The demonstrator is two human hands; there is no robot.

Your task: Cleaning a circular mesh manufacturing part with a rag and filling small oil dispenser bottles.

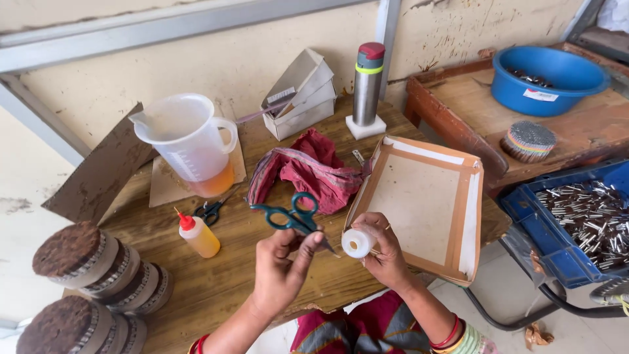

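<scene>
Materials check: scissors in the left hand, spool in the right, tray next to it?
Scissors: teal handles look like glossy moulded plastic; blades mostly hidden by the left hand, probably metal.
Spool in the right hand: white, smooth, hollow core; likely plastic, possibly wound tape.
Tray: brown cardboard, matte, edges bound with pale tape strips.

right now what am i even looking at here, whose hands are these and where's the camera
One picture, from a camera worn on a person's head, looking down at their own bare hands over a wooden table. No machine is involved. The left hand holds teal scissors; the right hand holds a small white spool. On the table lie a jug of amber liquid, a yellow squeeze bottle, a red cloth, a steel flask and a cardboard tray. A blue crate of metal pieces sits to the right.
</scene>
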